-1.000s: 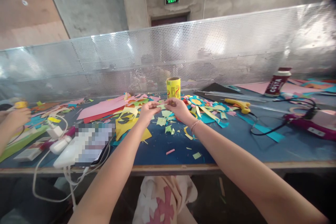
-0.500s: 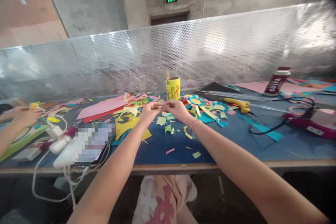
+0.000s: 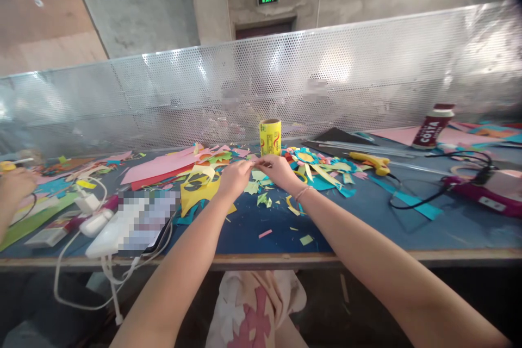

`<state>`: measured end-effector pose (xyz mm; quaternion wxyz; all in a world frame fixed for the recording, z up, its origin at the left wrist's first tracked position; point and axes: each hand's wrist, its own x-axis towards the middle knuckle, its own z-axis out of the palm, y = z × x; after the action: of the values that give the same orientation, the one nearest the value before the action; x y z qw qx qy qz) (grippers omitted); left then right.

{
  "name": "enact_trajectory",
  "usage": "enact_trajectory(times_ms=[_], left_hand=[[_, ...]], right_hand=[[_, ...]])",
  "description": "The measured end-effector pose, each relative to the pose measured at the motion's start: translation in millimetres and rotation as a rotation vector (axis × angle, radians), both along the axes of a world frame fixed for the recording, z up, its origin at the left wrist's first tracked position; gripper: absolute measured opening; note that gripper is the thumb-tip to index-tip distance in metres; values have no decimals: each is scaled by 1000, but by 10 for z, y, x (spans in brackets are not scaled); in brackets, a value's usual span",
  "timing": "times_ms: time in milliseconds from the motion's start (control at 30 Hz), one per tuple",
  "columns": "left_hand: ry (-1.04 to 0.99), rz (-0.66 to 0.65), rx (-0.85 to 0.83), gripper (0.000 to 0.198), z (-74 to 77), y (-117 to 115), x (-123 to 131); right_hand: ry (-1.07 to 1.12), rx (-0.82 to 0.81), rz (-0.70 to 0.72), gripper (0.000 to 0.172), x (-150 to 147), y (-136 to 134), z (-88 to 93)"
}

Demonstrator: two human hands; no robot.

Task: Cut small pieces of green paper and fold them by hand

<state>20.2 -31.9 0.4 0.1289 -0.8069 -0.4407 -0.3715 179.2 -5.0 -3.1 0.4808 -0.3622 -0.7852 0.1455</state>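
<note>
My left hand [image 3: 235, 178] and my right hand [image 3: 278, 169] meet fingertip to fingertip above the table, both closed in a pinch. Whatever lies between the fingers is too small or hidden to make out. Just behind them stands a yellow printed roll [image 3: 270, 137], upright. Light green paper scraps [image 3: 264, 199] lie below the hands. To the left of my left hand is a yellow paper sheet [image 3: 196, 196] with cut-outs. Beside my right hand spreads a pile of blue, yellow and pink paper pieces [image 3: 316, 159].
A yellow glue gun [image 3: 373, 163] lies to the right, near a dark red bottle [image 3: 433, 126] and a magenta power strip [image 3: 489, 196]. Phone [image 3: 153, 223], white power bank [image 3: 95, 242] and cables sit at left. Another person's hand [image 3: 18, 187] works at the far left. A perforated metal screen [image 3: 171, 98] stands behind.
My hands stay joined in nearly the same place, with the left fingers turned slightly more over the pinch. The other person's hands have moved further left, partly out of view.
</note>
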Motion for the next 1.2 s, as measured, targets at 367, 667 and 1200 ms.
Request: enact_trajectory(times_ms=[367,667,1200], left_hand=[[512,144,264,18,-20,-70,119],[517,158,218,20,-7,-108,138],[493,312,-38,19,-3,-161,178]], right_hand=[[-300,104,-98,14,32,32,-27],[-292,89,-95,12,33,31,-37],[-211,9,-185,12,113,51,14]])
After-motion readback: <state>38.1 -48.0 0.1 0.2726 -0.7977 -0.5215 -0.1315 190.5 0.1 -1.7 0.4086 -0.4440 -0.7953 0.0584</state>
